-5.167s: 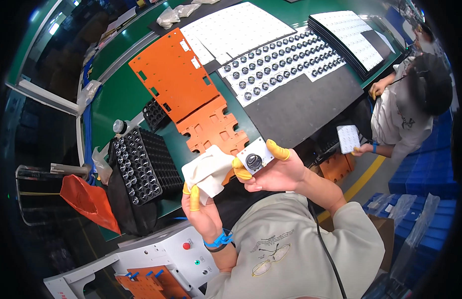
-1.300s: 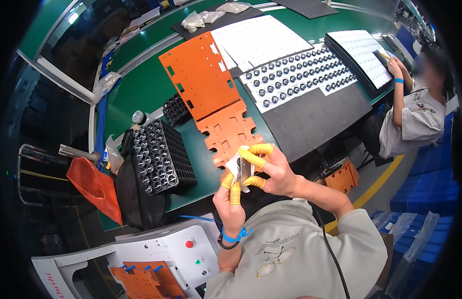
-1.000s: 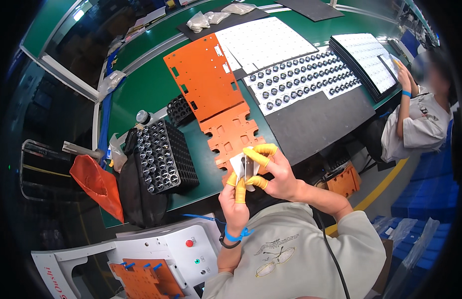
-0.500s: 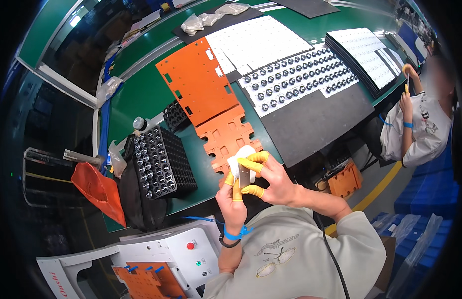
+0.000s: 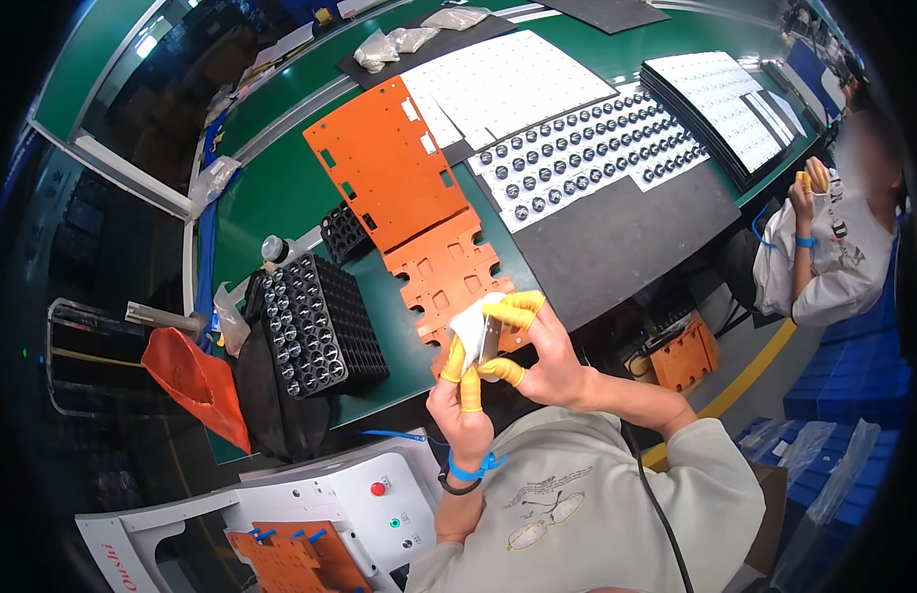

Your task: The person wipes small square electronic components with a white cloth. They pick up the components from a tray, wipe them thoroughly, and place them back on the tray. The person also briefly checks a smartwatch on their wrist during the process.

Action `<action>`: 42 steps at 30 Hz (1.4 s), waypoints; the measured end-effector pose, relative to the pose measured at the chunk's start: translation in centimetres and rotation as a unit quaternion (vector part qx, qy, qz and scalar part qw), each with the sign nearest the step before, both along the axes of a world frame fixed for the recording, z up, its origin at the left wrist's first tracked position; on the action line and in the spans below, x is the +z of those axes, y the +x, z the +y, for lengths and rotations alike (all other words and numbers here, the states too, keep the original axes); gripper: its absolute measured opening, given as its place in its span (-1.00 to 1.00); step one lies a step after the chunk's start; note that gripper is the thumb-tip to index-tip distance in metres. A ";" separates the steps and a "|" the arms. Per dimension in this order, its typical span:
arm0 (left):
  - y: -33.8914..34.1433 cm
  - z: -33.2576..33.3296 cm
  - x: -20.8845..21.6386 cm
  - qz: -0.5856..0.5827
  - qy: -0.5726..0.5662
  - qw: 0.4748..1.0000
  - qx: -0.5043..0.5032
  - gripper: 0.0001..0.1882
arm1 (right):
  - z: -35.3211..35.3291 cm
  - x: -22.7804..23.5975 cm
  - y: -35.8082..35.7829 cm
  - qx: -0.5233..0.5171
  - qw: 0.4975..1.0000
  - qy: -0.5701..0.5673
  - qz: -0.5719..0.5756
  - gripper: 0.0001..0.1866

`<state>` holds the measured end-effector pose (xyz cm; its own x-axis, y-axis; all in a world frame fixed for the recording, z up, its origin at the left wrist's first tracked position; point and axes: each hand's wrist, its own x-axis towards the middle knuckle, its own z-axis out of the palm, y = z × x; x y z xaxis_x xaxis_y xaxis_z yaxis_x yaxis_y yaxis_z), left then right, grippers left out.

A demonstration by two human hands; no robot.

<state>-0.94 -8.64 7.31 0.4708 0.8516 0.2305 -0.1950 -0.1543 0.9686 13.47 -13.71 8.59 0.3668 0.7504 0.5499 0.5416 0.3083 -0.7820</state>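
Note:
My left hand (image 5: 462, 407), with yellow finger cots and a blue wrist strap, pinches a crumpled white cloth (image 5: 468, 323). A small dark, shiny flat piece (image 5: 490, 338) stands upright against the cloth; its exact kind I cannot make out. From the other side my right hand (image 5: 547, 354), also in yellow finger cots, grips that piece between thumb and fingers. Both hands are closed and close together above the near end of an orange plate with notched edges (image 5: 446, 275). Part of the cloth is hidden behind the fingers.
Left of my hands stands a black rack of round cells (image 5: 315, 321). Beyond lie an orange panel (image 5: 384, 168), white sheets with rows of black round parts (image 5: 587, 148) and a black mat (image 5: 626, 237). A co-worker (image 5: 834, 237) sits at the right; a white machine (image 5: 349, 494) is lower left.
The dark piece has turned in my fingers and shows a brighter, narrower face. My hands have shifted slightly, the cloth bunching beside the piece. The co-worker's hands have come closer together.

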 end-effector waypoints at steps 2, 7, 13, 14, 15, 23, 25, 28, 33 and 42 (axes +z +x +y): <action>-0.2 -0.3 -0.4 -0.028 -0.019 0.999 -0.013 -0.61 | 0.2 -0.1 0.4 -0.020 1.000 -0.016 0.007 -0.37; 0.0 0.2 -0.7 -0.122 -0.109 0.986 -0.032 -0.61 | 0.2 0.0 0.7 0.035 0.998 -0.014 0.048 -0.37; -1.0 1.2 -0.2 -0.237 -0.255 0.932 -0.103 -0.61 | -0.1 -1.5 0.3 0.183 0.933 0.016 0.309 -0.38; -1.3 1.3 -0.3 -0.250 -0.260 0.927 -0.106 -0.61 | -0.2 -1.4 0.2 0.197 0.912 0.021 0.358 -0.37; -1.5 1.3 -0.4 -0.263 -0.264 0.922 -0.109 -0.60 | -0.2 -1.4 0.2 0.195 0.905 0.041 0.377 -0.37; -1.2 0.7 -0.2 -0.216 -0.214 0.948 -0.095 -0.61 | -1.0 0.5 0.2 0.011 0.997 0.063 -0.035 -0.35; -1.1 -0.7 -0.5 -0.171 -0.165 0.969 -0.064 -0.60 | -0.6 -0.4 -0.2 -0.023 0.990 0.075 -0.119 -0.35; -1.2 -1.5 -0.4 -0.168 -0.134 0.976 -0.040 -0.57 | -0.4 -0.3 -0.5 -0.027 0.994 0.072 -0.072 -0.34; -1.9 -0.9 0.0 -0.153 -0.109 0.982 -0.019 -0.56 | 0.9 0.5 -0.9 -0.018 0.993 0.081 -0.082 -0.29; -1.2 1.4 -0.5 -0.170 -0.217 0.958 -0.084 -0.60 | 0.5 0.7 -1.5 -0.019 0.995 0.034 -0.091 -0.37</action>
